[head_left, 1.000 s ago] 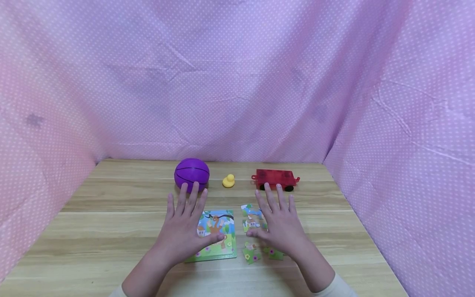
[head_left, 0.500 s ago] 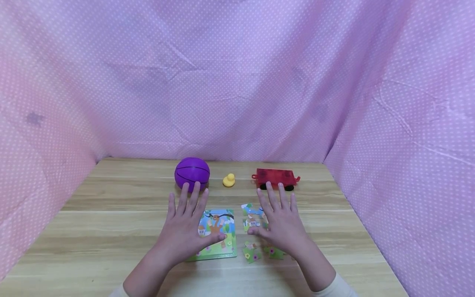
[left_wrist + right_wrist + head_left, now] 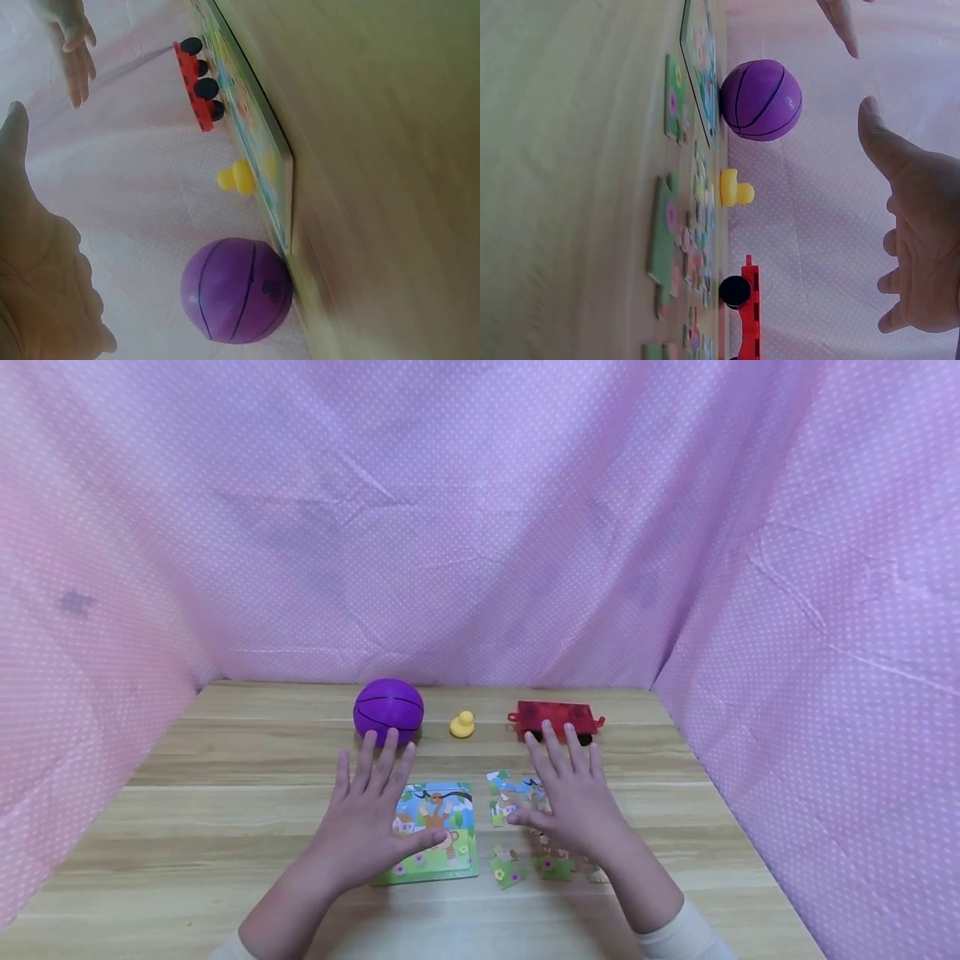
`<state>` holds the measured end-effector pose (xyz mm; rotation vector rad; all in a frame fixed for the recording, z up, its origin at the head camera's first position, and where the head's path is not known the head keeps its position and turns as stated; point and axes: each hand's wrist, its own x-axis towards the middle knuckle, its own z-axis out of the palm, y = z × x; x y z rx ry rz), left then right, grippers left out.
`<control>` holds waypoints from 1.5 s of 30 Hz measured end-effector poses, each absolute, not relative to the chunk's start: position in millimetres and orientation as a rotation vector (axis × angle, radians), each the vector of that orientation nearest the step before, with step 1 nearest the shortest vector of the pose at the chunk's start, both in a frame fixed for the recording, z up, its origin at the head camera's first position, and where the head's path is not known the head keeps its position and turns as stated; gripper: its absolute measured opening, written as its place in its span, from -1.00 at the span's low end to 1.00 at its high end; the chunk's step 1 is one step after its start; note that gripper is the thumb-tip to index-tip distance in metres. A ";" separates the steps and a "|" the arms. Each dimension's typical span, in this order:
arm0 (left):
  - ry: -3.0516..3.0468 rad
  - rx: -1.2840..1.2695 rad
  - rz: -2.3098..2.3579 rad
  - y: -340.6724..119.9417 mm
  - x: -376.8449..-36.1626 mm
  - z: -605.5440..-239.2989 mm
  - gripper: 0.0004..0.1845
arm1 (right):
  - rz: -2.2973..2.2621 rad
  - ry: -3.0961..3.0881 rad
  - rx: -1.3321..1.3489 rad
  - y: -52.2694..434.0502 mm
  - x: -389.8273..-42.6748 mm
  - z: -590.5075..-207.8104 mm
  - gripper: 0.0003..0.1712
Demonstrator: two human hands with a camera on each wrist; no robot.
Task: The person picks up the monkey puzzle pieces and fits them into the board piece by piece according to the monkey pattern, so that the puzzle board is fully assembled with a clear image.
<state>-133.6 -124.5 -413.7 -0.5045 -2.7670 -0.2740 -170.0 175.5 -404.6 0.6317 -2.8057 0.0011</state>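
Puzzle board (image 3: 435,831) lies flat on the wooden table (image 3: 225,810), and the left hand (image 3: 371,822) is spread wide over its left part, fingers straight, holding nothing. From the head view you cannot tell if the hands touch anything, but the wrist views show both palms up in the air above the table, apart from the things below. The right hand (image 3: 573,806) is wide open too, fingers straight and pointing away from the person, over the loose puzzle pieces (image 3: 525,827) that lie just beside the board on its right. In the right wrist view those pieces (image 3: 671,247) lie flat and scattered on the wood. Farther back, near the fingertips of the left hand, sits a purple ball (image 3: 387,710). A small yellow duck (image 3: 462,724) stands next to it, and a red toy wagon (image 3: 555,720) is just past the right fingertips. Pink dotted cloth (image 3: 480,527) hangs all around the table.
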 end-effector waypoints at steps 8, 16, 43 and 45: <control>-2.850 -0.555 -0.319 -141.9 -141.5 -419.4 0.14 | 0.126 -2.871 0.715 180.4 -187.3 -398.6 0.13; -2.933 -0.642 -0.346 -164.4 -148.5 -428.4 0.18 | 0.251 -2.970 0.858 183.4 -215.6 -404.1 -0.04; -3.241 -0.877 -0.447 -190.7 -158.0 -454.9 0.27 | 0.236 -3.122 1.175 156.0 -272.1 -449.9 -0.60; -3.254 -0.876 -0.448 -190.9 -157.5 -455.1 0.27 | 0.221 -3.105 1.193 155.3 -273.1 -451.0 -0.62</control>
